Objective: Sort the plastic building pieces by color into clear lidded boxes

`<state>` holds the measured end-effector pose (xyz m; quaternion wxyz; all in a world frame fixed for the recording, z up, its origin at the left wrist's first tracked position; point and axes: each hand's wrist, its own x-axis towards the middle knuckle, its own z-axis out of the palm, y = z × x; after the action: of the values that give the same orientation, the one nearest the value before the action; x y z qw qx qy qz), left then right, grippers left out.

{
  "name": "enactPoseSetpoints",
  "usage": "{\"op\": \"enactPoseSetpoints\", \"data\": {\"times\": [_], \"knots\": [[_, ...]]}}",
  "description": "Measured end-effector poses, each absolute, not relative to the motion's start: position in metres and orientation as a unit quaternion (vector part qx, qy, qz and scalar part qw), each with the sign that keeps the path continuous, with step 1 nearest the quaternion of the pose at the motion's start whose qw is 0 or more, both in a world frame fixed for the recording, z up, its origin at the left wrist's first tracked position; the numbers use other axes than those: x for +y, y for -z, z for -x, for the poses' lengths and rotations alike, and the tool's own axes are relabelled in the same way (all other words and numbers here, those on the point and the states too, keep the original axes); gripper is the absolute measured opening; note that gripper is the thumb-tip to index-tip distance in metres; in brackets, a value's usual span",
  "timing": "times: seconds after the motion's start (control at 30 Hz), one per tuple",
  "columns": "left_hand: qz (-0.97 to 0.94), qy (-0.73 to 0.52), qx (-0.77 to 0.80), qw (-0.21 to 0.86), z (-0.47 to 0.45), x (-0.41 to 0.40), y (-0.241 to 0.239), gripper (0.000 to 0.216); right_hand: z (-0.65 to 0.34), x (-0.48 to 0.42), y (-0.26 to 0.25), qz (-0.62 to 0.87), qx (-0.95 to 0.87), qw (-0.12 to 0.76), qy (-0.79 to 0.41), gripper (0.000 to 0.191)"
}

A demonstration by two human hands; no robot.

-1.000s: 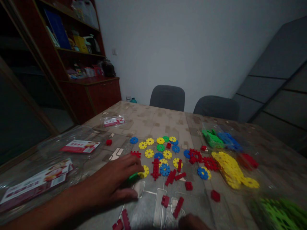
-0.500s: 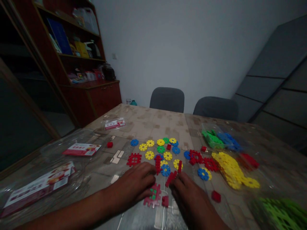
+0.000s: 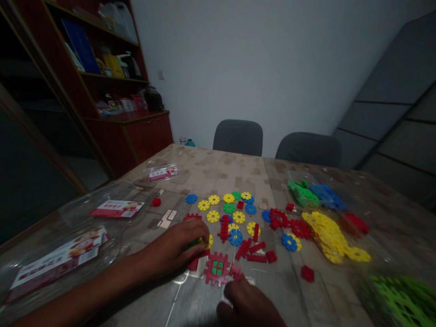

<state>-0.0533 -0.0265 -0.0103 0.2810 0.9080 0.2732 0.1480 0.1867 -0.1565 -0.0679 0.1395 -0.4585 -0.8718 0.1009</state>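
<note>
**Principal item:** red square lattice plate (image 3: 218, 269) of plastic, with green tiles set in its middle cells. It lies flat on the patterned table (image 3: 218, 172), near the front edge.

**Left hand** (image 3: 175, 249): at 9 o'clock of the plate. Its fingers are curled shut round a small green plastic piece (image 3: 193, 244). A yellow toothed disc (image 3: 210, 240) shows at the fingertips; whether it touches them or lies just beside cannot be told.

**Right hand** (image 3: 248, 303): at 5 o'clock, largely cut off by the frame. Its fingertips reach the plate's near corner; whether they grip it cannot be told.

The hands are apart, with the plate between them.

**Loose stock, placed from the plate:**
- scattered yellow, blue and green discs (image 3: 229, 209) at 12 o'clock
- red plastic bars (image 3: 255, 252) at 2 o'clock
- single red block (image 3: 307, 273) at 3 o'clock
- bagged heap of yellow discs (image 3: 329, 236) farther out at 2 o'clock
- bagged green and blue pieces (image 3: 311, 193) at 1 o'clock
- printed packaging card (image 3: 117, 208) at 10 o'clock

**Progress, as judged:** one small assembly is joined. By far most pieces lie loose or bagged, so the building appears to be at an early stage.
</note>
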Motion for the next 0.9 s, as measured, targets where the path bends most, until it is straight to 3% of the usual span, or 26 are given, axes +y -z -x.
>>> {"op": "enactPoseSetpoints", "data": {"times": [0.13, 0.33, 0.53, 0.6, 0.73, 0.9], "knots": [[-0.916, -0.136, 0.238, 0.294, 0.044, -0.036, 0.016, 0.014, -0.204, -0.133, 0.048, 0.51, -0.845, 0.152, -0.048, 0.019], [-0.923, -0.096, 0.248, 0.277, 0.034, -0.045, -0.005, 0.019, -0.225, -0.116, -0.01, 0.609, -0.776, 0.085, -0.141, 0.022], [-0.935, -0.018, 0.287, 0.207, 0.014, -0.047, -0.01, 0.054, -0.221, -0.119, -0.008, 0.619, -0.755, 0.097, -0.191, 0.016], [-0.939, -0.025, 0.284, 0.192, 0.01, -0.047, -0.003, 0.053, -0.221, -0.124, 0.0, 0.625, -0.75, 0.085, -0.197, 0.012], [-0.927, -0.029, 0.3, 0.223, 0.01, -0.046, 0.006, 0.044, -0.221, -0.128, 0.009, 0.631, -0.75, 0.057, -0.188, 0.025], [-0.917, -0.052, 0.303, 0.255, 0.016, -0.047, 0.002, 0.037, -0.22, -0.123, 0.014, 0.62, -0.757, 0.046, -0.201, 0.02]]}}
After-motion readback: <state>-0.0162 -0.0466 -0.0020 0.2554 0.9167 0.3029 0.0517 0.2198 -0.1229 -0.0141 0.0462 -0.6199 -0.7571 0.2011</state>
